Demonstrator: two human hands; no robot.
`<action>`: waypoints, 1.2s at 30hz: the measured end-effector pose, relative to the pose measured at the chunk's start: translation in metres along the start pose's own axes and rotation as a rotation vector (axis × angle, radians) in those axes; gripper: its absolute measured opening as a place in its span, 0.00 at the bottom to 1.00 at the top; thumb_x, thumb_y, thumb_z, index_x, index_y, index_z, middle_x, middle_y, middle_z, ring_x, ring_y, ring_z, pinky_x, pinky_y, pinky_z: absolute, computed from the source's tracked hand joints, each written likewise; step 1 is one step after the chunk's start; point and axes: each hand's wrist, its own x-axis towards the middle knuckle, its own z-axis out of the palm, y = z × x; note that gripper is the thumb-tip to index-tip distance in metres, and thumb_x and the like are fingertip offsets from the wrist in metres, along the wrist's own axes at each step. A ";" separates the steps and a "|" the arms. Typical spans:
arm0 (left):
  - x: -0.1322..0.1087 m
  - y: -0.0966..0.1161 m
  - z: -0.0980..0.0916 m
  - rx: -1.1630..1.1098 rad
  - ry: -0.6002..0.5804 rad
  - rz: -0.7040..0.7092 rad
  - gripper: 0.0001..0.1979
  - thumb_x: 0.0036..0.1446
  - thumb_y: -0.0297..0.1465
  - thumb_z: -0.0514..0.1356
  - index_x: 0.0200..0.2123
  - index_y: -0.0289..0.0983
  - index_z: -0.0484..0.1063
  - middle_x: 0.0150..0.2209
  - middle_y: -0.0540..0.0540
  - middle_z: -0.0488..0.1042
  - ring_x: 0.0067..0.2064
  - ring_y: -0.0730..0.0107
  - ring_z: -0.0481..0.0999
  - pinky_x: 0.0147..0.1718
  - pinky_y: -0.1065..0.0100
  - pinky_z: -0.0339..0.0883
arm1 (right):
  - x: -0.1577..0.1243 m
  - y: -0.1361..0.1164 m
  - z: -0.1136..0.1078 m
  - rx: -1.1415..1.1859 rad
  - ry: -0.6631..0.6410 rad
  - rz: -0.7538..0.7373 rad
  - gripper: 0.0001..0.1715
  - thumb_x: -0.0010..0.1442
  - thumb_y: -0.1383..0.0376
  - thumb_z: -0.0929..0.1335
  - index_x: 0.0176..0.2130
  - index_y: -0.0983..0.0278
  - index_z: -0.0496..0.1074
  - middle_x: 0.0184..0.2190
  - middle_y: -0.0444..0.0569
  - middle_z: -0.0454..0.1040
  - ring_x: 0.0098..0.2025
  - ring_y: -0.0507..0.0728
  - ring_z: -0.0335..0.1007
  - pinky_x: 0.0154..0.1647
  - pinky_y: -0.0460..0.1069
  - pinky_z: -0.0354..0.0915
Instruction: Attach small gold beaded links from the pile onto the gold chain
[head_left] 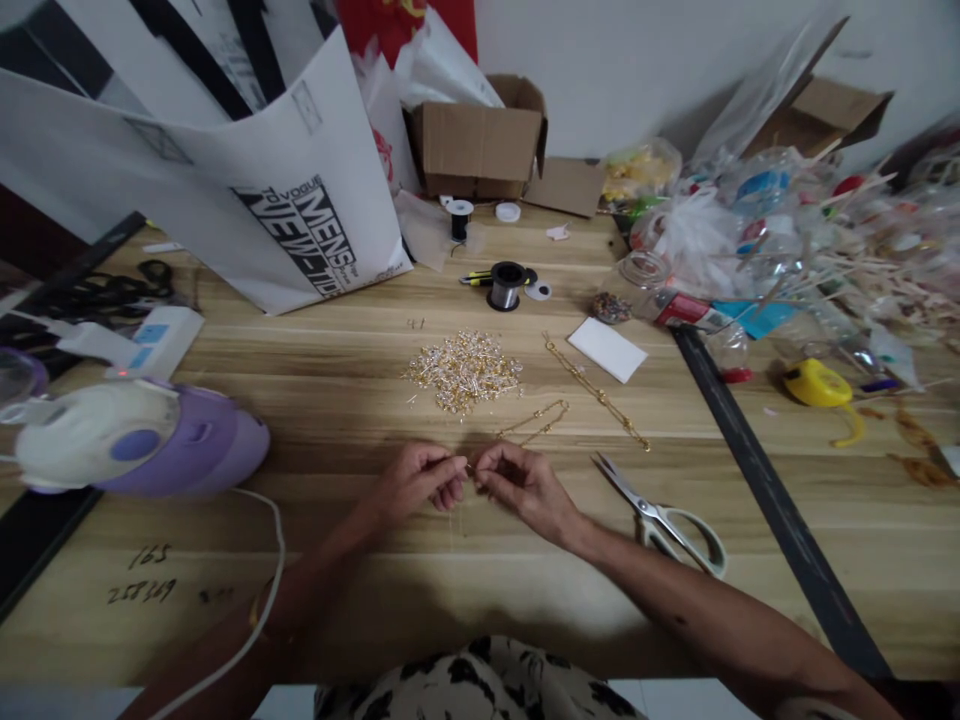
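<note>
My left hand (429, 478) and my right hand (523, 482) meet above the table, both closed in a pinch. Between their fingertips is a tiny dark-gold piece (470, 468), too small to make out. Thin pale strands seem to hang below my left fingers. Just beyond the hands lies a heap of small gold and clear beads or links (465, 370). One gold chain (534, 418) lies close to my right hand, and a longer gold chain (596, 390) stretches out farther right. Scissors (664, 525) with pale handles rest beside my right forearm.
A purple-and-cream appliance (180, 440) stands left, its white cord crossing my left forearm. Behind are a large paper bag (315, 200), a wire spool (508, 287) and a cardboard box (480, 140). A white pad (607, 348), yellow tape measure (817, 383) and plastic clutter are right.
</note>
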 end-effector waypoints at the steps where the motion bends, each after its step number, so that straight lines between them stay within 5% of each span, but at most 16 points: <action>1: 0.000 -0.001 0.002 -0.007 -0.009 -0.003 0.19 0.49 0.44 0.59 0.22 0.32 0.71 0.18 0.48 0.72 0.19 0.77 0.70 0.20 0.75 0.65 | 0.000 0.000 0.000 -0.024 0.003 -0.015 0.13 0.58 0.57 0.66 0.30 0.66 0.66 0.25 0.44 0.66 0.26 0.48 0.61 0.27 0.44 0.60; 11: 0.004 -0.011 0.011 -0.032 0.098 0.026 0.16 0.49 0.41 0.60 0.21 0.32 0.68 0.17 0.51 0.69 0.18 0.78 0.68 0.19 0.75 0.64 | -0.005 -0.001 0.000 -0.401 -0.019 -0.312 0.05 0.61 0.68 0.62 0.34 0.64 0.67 0.33 0.49 0.70 0.37 0.52 0.67 0.40 0.48 0.63; 22: 0.007 -0.014 0.011 0.019 0.300 0.143 0.12 0.49 0.36 0.60 0.23 0.32 0.71 0.17 0.51 0.70 0.20 0.76 0.69 0.21 0.74 0.65 | -0.007 -0.006 0.001 -0.386 -0.089 -0.357 0.05 0.62 0.70 0.61 0.37 0.63 0.66 0.45 0.54 0.70 0.50 0.55 0.67 0.50 0.51 0.63; 36: 0.001 -0.008 0.012 0.234 0.434 0.299 0.08 0.49 0.31 0.60 0.21 0.34 0.70 0.19 0.51 0.71 0.22 0.75 0.69 0.23 0.75 0.63 | -0.009 -0.007 -0.001 -0.432 -0.096 -0.388 0.04 0.62 0.70 0.61 0.35 0.63 0.65 0.50 0.55 0.68 0.52 0.55 0.67 0.50 0.50 0.64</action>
